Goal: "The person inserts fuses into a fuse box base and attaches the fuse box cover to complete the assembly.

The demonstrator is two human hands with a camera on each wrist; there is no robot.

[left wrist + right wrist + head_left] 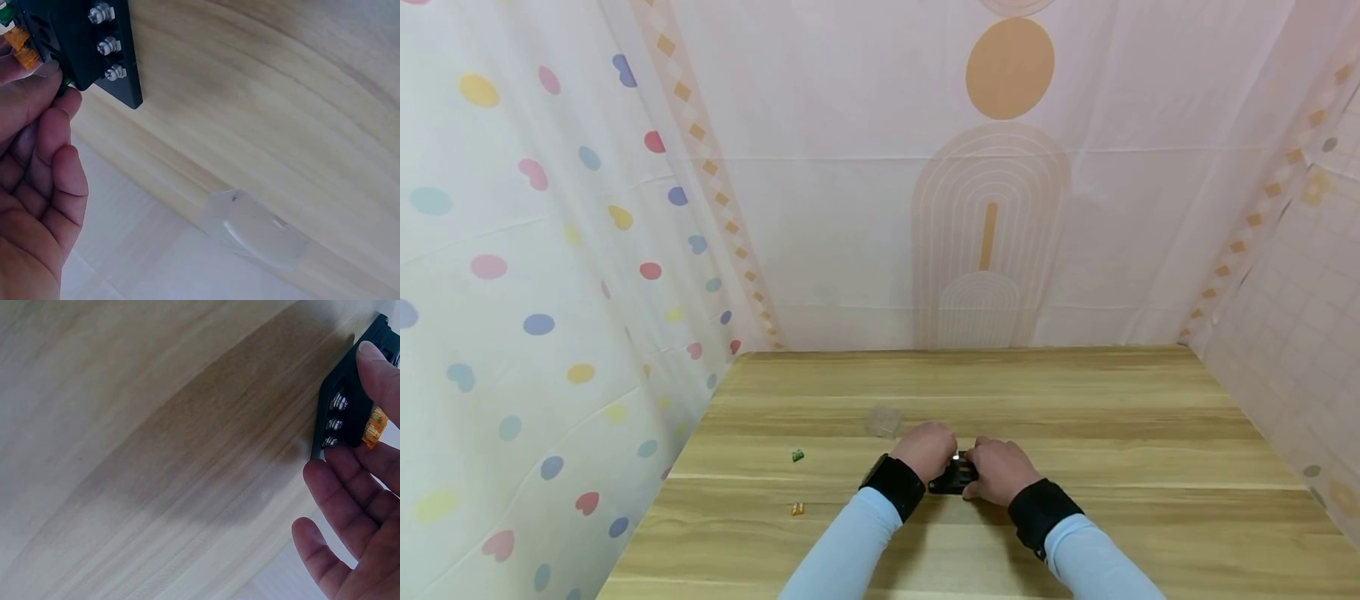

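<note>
A black fuse block (951,483) with a row of metal screw terminals (107,45) lies between my two hands over the table. My left hand (927,450) pinches a small green blade fuse (64,85) between thumb and fingertip, right against the block; the fingers hide most of it. Orange blade fuses (24,50) show on the block, and another green fuse (7,15) is at the corner of the left wrist view. My right hand (1002,471) grips the block by its other side, thumb on top and fingertips along the edge by the screws.
A clear plastic cover (883,421) rests on the wooden table (1112,417) beyond my left hand. To the left lie a loose green fuse (797,456) and, nearer me, a loose orange fuse (797,509). Patterned curtains (835,208) hang behind and at the sides.
</note>
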